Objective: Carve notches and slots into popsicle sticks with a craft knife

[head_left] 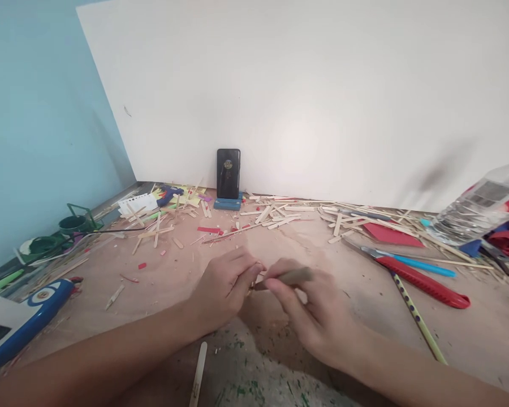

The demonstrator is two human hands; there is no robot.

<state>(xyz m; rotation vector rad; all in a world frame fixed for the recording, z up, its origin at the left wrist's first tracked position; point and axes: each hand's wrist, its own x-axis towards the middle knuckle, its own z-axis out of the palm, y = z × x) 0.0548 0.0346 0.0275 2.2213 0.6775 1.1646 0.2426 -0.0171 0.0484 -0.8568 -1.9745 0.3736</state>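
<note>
In the middle of the table, my left hand is closed, its thumb and fingers pinched on a small piece that they mostly hide. My right hand is wrapped around a grey-brown pen-like tool. The tool points left, and its tip meets the left fingertips; motion blur hides what kind of tip it has. Nearer to me, a popsicle stick lies below my left forearm.
A red utility knife, a blue stick and a yellow dotted pencil lie on the right. Scattered popsicle sticks line the back before a standing phone. A plastic bag sits far right, a blue-and-white device left.
</note>
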